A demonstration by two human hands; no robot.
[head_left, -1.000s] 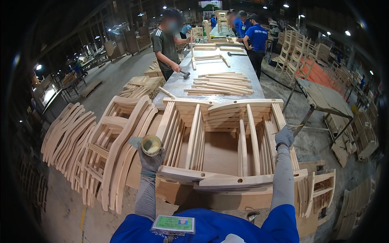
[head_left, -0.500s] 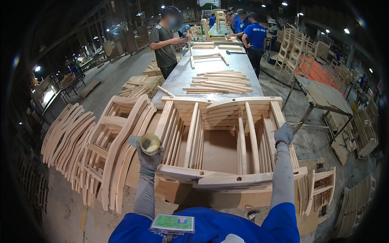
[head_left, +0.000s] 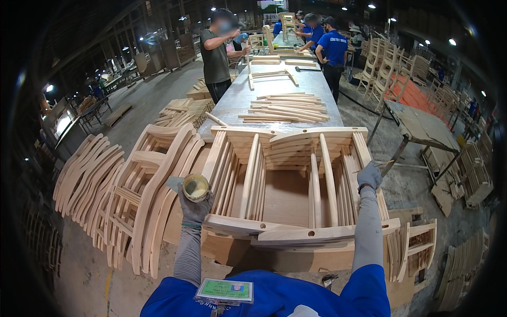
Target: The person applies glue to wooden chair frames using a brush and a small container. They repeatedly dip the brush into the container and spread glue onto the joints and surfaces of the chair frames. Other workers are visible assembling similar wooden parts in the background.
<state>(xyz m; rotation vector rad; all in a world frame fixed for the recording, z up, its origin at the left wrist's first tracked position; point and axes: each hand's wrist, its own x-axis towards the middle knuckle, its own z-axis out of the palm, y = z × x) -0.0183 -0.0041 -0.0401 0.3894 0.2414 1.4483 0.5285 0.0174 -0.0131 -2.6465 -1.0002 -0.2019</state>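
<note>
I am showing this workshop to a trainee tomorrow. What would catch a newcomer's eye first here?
The pale wooden chair frame fills the centre, with the right hand on its right rail. The left hand holds a small open tin beside its left edge. Further left, stacked chair frames lean in rows.

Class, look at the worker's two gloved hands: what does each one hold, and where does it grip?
The left hand grips a small round cup from below, around its body. The right hand holds a thin stick by one end, over the wooden chair frame.

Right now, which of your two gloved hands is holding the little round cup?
The left hand: it grips a small round cup, beside the wooden chair frames. The right hand holds a thin stick instead.
</note>
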